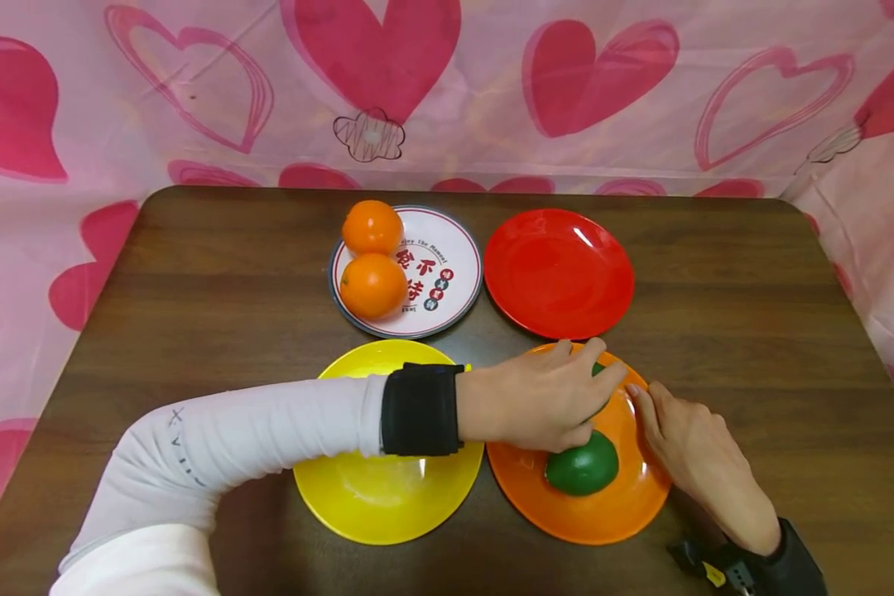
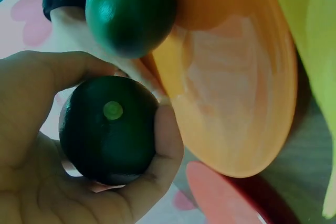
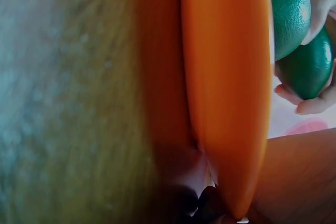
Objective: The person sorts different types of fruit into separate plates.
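Note:
In the head view my left hand (image 1: 540, 401) reaches across from the left over the orange plate (image 1: 629, 515). Its fingers and thumb curl round a dark green avocado (image 2: 107, 140), whose pale stem spot faces the left wrist camera. A second green avocado (image 1: 587, 468) rests on the orange plate beside that hand. My right hand (image 1: 696, 443) pinches the plate's right rim, thumb on top; its other fingers are mostly hidden. From the right wrist view, the plate's edge (image 3: 226, 77) looms close, with both avocados behind it.
A yellow plate (image 1: 387, 513) lies under my left forearm, and a small yellow tip (image 1: 468, 367) shows past the wristband. Behind are a white patterned plate (image 1: 454, 248) with two oranges (image 1: 374, 285) and a red plate (image 1: 559, 273). A heart-print cloth (image 1: 477, 157) hangs behind the wooden table.

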A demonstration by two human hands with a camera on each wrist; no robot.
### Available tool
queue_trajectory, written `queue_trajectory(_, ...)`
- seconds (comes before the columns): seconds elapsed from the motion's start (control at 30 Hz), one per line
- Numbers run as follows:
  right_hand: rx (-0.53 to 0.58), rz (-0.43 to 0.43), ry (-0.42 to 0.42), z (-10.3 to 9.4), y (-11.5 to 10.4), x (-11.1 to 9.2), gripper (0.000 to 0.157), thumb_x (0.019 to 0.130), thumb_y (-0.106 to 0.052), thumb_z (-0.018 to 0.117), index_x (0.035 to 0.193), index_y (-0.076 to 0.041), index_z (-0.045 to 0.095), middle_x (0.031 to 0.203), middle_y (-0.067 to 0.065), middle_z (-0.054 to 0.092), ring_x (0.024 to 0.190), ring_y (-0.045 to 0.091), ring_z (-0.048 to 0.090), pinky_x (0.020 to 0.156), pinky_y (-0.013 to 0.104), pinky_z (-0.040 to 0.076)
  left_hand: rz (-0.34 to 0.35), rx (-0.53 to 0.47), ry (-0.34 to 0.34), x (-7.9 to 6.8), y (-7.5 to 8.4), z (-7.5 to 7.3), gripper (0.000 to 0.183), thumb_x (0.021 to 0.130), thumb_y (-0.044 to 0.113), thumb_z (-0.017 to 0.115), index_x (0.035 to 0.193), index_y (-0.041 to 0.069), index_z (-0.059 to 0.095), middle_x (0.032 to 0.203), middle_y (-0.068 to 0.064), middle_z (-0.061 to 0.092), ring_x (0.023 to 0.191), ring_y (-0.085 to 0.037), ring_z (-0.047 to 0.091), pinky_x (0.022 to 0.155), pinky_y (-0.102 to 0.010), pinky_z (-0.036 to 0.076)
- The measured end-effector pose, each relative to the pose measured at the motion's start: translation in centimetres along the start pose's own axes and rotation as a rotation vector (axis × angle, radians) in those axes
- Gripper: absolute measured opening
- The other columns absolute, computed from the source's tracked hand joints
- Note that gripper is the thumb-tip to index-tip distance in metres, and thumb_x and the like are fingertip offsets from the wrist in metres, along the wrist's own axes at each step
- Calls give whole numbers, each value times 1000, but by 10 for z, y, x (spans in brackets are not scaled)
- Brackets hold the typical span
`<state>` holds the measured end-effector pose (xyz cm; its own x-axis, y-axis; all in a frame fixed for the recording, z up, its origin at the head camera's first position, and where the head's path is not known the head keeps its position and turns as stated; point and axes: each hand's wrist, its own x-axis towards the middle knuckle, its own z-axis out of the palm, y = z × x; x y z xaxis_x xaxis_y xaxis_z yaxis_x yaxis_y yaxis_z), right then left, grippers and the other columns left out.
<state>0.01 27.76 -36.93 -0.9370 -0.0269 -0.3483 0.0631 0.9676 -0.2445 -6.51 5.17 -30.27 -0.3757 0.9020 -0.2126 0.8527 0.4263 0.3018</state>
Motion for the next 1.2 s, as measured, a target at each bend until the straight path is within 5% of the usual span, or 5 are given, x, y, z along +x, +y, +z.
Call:
queue_trajectory(0.17,7,-16,12,1,1,-2,58,100,-58,17,90,-7,42,64,7,36,54,24,40,49,37,34,-14,-4,-44,1,2,6,53,97,36,49,143,13,34,129,-6,45,101,-20,49,92,-24,43)
queue_trajectory(0.47,8,-28,41,3,1,-2,57,101,-56,19,88,-7,43,63,6,35,54,23,40,49,37,34,-35,-7,-83,4,3,11,57,96,37,53,145,15,35,130,-6,44,100,-18,48,79,-18,44)
queue_trajectory(0.87,13,-62,88,3,0,-3,53,102,-53,22,85,-7,42,61,5,34,50,22,38,47,36,33,-53,43,-126,9,2,17,62,97,47,46,150,18,32,133,-5,42,105,-18,46,78,-18,45)
queue_trajectory(1.2,27,-79,84,4,1,-4,51,103,-51,22,87,-6,42,63,4,33,51,20,37,47,34,31,-25,41,-69,5,2,16,55,99,47,42,144,16,38,126,-5,45,101,-18,48,81,-19,45)
